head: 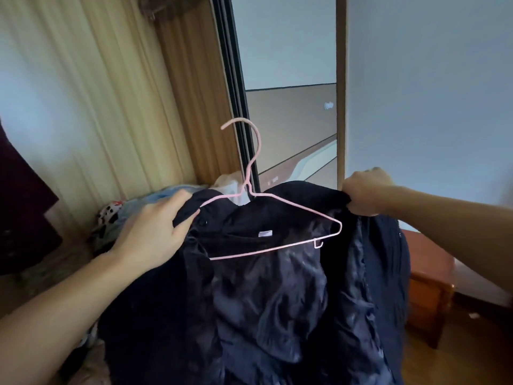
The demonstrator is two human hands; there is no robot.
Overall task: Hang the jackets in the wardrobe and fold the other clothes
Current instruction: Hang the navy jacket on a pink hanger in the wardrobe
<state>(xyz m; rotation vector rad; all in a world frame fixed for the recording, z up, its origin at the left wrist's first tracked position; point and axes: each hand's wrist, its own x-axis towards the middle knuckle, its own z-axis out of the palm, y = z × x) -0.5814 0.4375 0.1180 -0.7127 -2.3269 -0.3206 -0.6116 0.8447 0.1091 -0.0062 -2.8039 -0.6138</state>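
A dark navy jacket (277, 295) hangs open in front of me, its shiny lining facing the camera. A pink wire hanger (280, 215) sits inside the collar, its left end tucked into the left shoulder and its right end showing bare against the lining. My left hand (155, 232) holds the jacket's left shoulder, thumb on the fabric. My right hand (366, 191) grips the jacket's right shoulder edge in a fist, held a little higher. The hook points up in front of the sliding wardrobe door (291, 87).
A pile of clothes (122, 215) in light blue, white and a spotted print lies behind the jacket at the left. Beige curtains (91, 101) hang at the left, with a dark maroon garment (19, 218) at the far left edge. A wooden nightstand (427, 287) stands at the right.
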